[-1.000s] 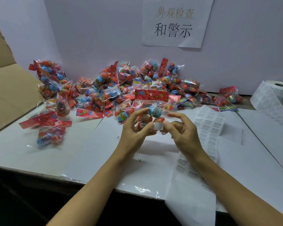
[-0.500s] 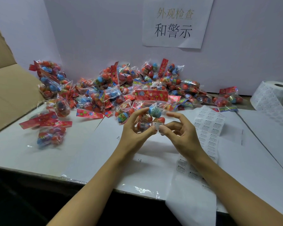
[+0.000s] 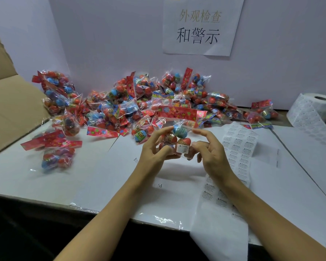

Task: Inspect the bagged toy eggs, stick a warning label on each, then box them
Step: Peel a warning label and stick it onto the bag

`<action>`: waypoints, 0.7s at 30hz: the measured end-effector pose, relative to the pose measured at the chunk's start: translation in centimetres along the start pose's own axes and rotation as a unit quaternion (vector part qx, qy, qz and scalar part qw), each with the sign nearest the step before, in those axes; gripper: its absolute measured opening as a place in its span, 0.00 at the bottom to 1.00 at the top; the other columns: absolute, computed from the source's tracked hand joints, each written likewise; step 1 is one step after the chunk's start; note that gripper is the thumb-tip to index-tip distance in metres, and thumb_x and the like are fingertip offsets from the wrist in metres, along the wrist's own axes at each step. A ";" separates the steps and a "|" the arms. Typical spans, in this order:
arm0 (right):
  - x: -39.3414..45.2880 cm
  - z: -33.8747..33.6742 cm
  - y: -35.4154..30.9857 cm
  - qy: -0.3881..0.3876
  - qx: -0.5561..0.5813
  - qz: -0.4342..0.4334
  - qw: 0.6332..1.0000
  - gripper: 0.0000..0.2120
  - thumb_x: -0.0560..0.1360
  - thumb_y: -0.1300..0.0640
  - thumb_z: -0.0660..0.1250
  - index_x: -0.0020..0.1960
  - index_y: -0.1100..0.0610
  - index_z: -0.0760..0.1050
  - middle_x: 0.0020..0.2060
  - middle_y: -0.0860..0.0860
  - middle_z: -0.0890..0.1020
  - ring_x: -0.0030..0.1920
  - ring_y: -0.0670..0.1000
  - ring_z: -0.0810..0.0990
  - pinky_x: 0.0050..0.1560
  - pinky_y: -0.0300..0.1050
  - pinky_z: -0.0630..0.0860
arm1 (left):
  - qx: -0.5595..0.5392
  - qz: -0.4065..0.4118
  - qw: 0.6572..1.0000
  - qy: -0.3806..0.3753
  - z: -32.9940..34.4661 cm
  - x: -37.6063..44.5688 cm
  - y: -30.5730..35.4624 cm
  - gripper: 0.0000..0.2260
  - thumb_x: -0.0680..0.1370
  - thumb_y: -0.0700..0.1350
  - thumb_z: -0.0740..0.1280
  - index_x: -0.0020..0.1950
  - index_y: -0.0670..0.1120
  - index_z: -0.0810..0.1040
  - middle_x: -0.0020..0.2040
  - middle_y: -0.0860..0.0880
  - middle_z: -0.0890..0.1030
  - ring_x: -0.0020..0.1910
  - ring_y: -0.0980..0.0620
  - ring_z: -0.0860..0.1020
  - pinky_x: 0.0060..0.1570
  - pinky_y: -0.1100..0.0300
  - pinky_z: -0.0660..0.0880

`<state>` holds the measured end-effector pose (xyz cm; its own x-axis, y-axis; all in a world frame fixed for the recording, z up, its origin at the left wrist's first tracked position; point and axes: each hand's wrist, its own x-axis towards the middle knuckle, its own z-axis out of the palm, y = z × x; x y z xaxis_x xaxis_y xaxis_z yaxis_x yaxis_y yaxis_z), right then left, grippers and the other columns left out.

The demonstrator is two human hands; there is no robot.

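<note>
A clear bag of toy eggs (image 3: pixel 177 135) with a red header card is held above the white table, between both hands. My left hand (image 3: pixel 154 153) grips the bag from the left with curled fingers. My right hand (image 3: pixel 209 153) touches the bag's right side, thumb and fingertips against a white warning label (image 3: pixel 182 148) that sits on the bag's front. A big pile of bagged toy eggs (image 3: pixel 139 108) lies behind along the wall. A label sheet (image 3: pixel 239 146) lies on the table just right of my right hand.
An open cardboard box (image 3: pixel 9 110) stands at the left edge. Two bags (image 3: pixel 56 157) lie apart at the left front. A roll of labels (image 3: pixel 314 110) stands at the far right. A paper sign (image 3: pixel 201 25) hangs on the wall. The table's front edge (image 3: pixel 83 210) runs below my forearms.
My right hand has shifted slightly on the label, its fingers pressing closer against the bag. The bag has stayed in almost the same spot in my left hand.
</note>
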<state>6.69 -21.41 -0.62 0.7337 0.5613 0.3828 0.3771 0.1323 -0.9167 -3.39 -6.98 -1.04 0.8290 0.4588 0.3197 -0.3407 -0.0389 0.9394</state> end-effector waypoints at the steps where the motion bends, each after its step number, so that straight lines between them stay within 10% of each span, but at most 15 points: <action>1: 0.1 -0.1 0.0 -0.008 -0.003 0.014 1.000 0.15 0.78 0.50 0.66 0.63 0.50 0.73 0.35 0.58 0.83 0.34 0.45 0.81 0.36 0.33 0.74 | -0.004 -0.011 1.000 -0.010 0.0 0.0 0.0 0.23 0.73 0.40 0.64 0.64 0.58 0.80 0.60 0.49 0.83 0.55 0.47 0.84 0.48 0.55 0.83; 6: 0.8 -1.1 0.4 -0.050 -0.022 0.077 0.996 0.09 0.76 0.52 0.74 0.55 0.50 0.80 0.34 0.47 0.83 0.33 0.41 0.79 0.33 0.31 0.72 | 0.012 -0.009 0.999 -0.038 0.1 0.0 -0.1 0.29 0.74 0.42 0.63 0.68 0.70 0.74 0.61 0.49 0.83 0.56 0.47 0.84 0.51 0.55 0.83; 11: 2.0 -2.8 0.6 0.066 0.000 0.101 0.993 0.09 0.73 0.58 0.76 0.51 0.52 0.80 0.45 0.47 0.86 0.45 0.45 0.84 0.38 0.39 0.79 | 0.041 -0.007 0.999 -0.006 -0.2 0.3 -0.9 0.41 0.70 0.41 0.68 0.69 0.80 0.59 0.67 0.51 0.74 0.60 0.51 0.82 0.56 0.54 0.81; 16: 3.3 -5.6 0.2 0.158 0.034 0.209 0.965 0.12 0.73 0.53 0.77 0.51 0.58 0.81 0.46 0.54 0.87 0.45 0.50 0.86 0.39 0.43 0.78 | 0.118 0.008 0.993 0.014 -0.3 0.5 -0.9 0.20 0.70 0.45 0.67 0.60 0.60 0.76 0.61 0.55 0.78 0.60 0.55 0.80 0.48 0.66 0.78; 21: 1.9 -7.3 -0.8 0.113 0.033 0.240 0.964 0.22 0.68 0.53 0.80 0.57 0.55 0.76 0.45 0.53 0.87 0.45 0.52 0.87 0.38 0.43 0.74 | 0.095 0.014 0.994 -0.046 1.3 0.4 -0.6 0.09 0.73 0.39 0.70 0.52 0.42 0.83 0.50 0.47 0.85 0.50 0.49 0.85 0.52 0.55 0.83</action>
<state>11.91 -26.43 1.63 0.9219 0.3794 -0.0777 -0.0664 -0.0427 -0.9969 -2.26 -7.91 -1.33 0.8603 0.3720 0.3486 -0.2819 -0.2226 0.9332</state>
